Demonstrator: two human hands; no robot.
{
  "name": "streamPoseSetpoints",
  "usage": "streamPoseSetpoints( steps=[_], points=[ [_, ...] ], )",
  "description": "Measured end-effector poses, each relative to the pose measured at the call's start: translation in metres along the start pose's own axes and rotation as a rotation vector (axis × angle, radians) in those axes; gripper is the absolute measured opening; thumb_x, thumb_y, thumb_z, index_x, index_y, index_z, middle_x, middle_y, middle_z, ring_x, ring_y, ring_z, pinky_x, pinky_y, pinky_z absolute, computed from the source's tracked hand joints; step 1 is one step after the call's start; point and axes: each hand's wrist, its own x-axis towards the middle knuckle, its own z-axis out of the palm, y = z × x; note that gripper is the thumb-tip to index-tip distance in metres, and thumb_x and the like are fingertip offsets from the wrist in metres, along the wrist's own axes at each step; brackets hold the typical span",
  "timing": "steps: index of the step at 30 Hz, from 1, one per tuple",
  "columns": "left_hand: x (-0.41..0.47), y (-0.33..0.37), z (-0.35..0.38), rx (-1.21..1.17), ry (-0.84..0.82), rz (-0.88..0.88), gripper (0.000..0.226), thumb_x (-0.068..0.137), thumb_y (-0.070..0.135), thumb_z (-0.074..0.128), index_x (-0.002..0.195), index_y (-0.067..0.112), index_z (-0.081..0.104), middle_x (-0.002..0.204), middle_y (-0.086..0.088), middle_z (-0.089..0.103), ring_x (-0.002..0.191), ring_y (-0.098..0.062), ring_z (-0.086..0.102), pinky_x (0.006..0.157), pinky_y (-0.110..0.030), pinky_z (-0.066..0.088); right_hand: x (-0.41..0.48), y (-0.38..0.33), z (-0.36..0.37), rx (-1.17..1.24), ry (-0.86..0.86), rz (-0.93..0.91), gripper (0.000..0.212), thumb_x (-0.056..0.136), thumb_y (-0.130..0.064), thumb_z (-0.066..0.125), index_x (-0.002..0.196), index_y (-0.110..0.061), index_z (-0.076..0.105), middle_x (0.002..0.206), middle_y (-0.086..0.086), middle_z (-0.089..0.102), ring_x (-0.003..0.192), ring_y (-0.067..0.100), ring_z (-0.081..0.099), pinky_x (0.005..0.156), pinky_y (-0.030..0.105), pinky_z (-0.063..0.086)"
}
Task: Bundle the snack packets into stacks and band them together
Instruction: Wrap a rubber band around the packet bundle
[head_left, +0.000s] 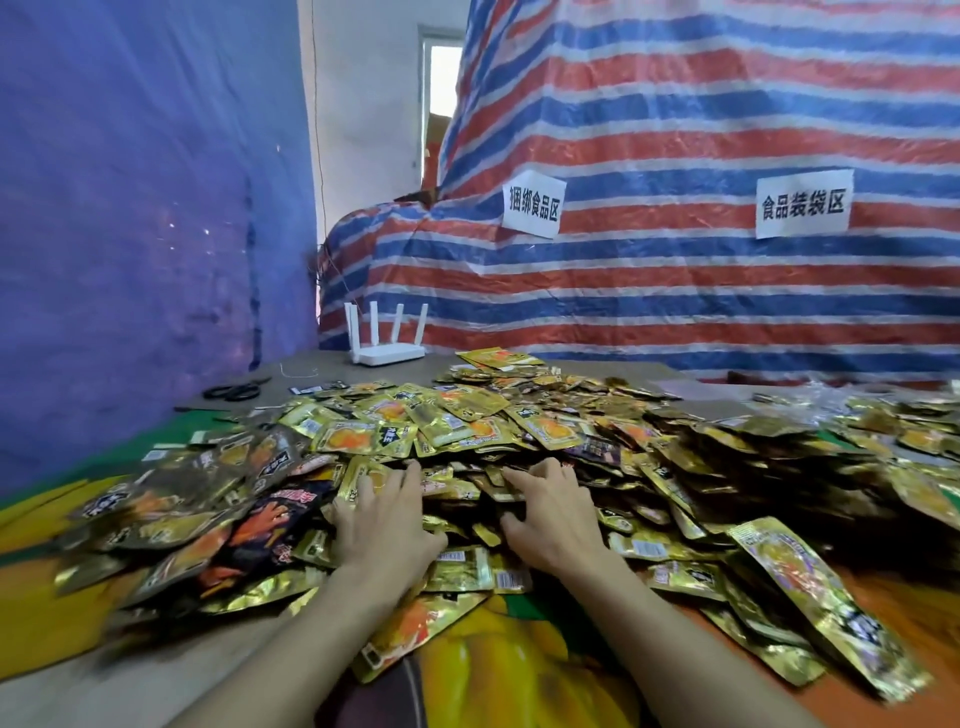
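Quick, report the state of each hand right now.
Left hand: open, spread on the packet pile.
Right hand: open, resting on the pile, gripping nothing.

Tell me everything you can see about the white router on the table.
The white router is a low flat box, plastic by its look, with four slim antennas standing upright, slightly fanned. It rests on the far end of the table, in front of the striped tarpaulin and behind the pile of packets, apart from it.
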Motion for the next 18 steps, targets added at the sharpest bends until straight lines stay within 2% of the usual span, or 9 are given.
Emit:
streamPoseSetpoints(
  steps=[2, 4, 7, 10, 13, 15, 18],
  points=[
    [0.002, 0.004, 0.003, 0.07, 0.03, 0.035, 0.069, 0.094, 0.052, 0.057, 0.153, 0.029, 0.03, 0.153, 0.009, 0.038, 0.147, -0.029, 0.025, 0.111, -0.053, 0.028, 0.0, 0.0, 0.002, 0.027, 0.048, -0.009, 0.052, 0.095, -0.038, 0.061, 0.146, -0.034, 0.05, 0.143, -0.002, 0.044, 0.136, 0.02, 0.037, 0.11, 0.043, 0.031],
    [0.004, 0.003, 0.003, 0.04, 0.101, 0.088, 0.047, 0.097, 0.043, 0.056, 0.142, 0.032, 0.048, 0.139, 0.012, 0.049, 0.137, -0.024, 0.037, 0.106, -0.05, 0.031, -0.001, 0.001, -0.001, 0.094, 0.085, -0.021, 0.041, 0.094, -0.032, 0.064, 0.134, -0.033, 0.06, 0.142, -0.007, 0.051, 0.133, 0.016, 0.046, 0.109, 0.043, 0.033],
    [0.007, -0.004, -0.006, -0.088, 0.209, 0.165, 0.03, 0.096, 0.026, 0.059, 0.125, 0.035, 0.062, 0.121, 0.014, 0.058, 0.123, -0.017, 0.048, 0.109, -0.045, 0.028, -0.003, 0.004, -0.01, 0.181, 0.114, 0.009, 0.027, 0.089, -0.024, 0.068, 0.113, -0.034, 0.064, 0.114, -0.007, 0.069, 0.105, 0.019, 0.064, 0.089, 0.037, 0.048],
    [0.006, -0.011, -0.014, -0.189, 0.229, 0.262, 0.031, 0.092, 0.012, 0.056, 0.115, 0.031, 0.065, 0.106, 0.015, 0.058, 0.113, -0.017, 0.055, 0.105, -0.04, 0.033, -0.003, 0.006, -0.016, 0.212, 0.157, -0.018, 0.027, 0.084, -0.023, 0.073, 0.107, -0.036, 0.07, 0.112, -0.012, 0.071, 0.105, 0.017, 0.064, 0.089, 0.037, 0.049],
    [0.004, -0.014, -0.02, -0.265, 0.238, 0.309, 0.023, 0.095, 0.018, 0.055, 0.114, 0.029, 0.063, 0.108, 0.009, 0.067, 0.106, -0.023, 0.061, 0.093, -0.04, 0.041, -0.004, 0.004, -0.018, 0.214, 0.12, -0.076, 0.034, 0.087, -0.025, 0.074, 0.118, -0.038, 0.073, 0.117, -0.012, 0.067, 0.112, 0.015, 0.058, 0.093, 0.04, 0.049],
    [0.004, -0.014, -0.021, -0.251, 0.251, 0.332, 0.022, 0.098, 0.024, 0.052, 0.119, 0.029, 0.058, 0.106, 0.004, 0.069, 0.101, -0.028, 0.064, 0.081, -0.04, 0.044, -0.003, 0.003, -0.018, 0.253, 0.092, -0.097, 0.03, 0.089, -0.021, 0.072, 0.115, -0.035, 0.076, 0.114, -0.009, 0.063, 0.111, 0.016, 0.056, 0.094, 0.041, 0.048],
    [0.006, -0.016, -0.022, -0.296, 0.31, 0.319, 0.034, 0.101, 0.027, 0.049, 0.135, 0.031, 0.051, 0.094, 0.0, 0.068, 0.093, -0.032, 0.064, 0.073, -0.042, 0.043, -0.001, 0.004, -0.02, 0.402, 0.099, -0.108, 0.021, 0.089, -0.018, 0.073, 0.106, -0.03, 0.078, 0.113, -0.008, 0.068, 0.106, 0.017, 0.062, 0.091, 0.044, 0.053]
  ],
)
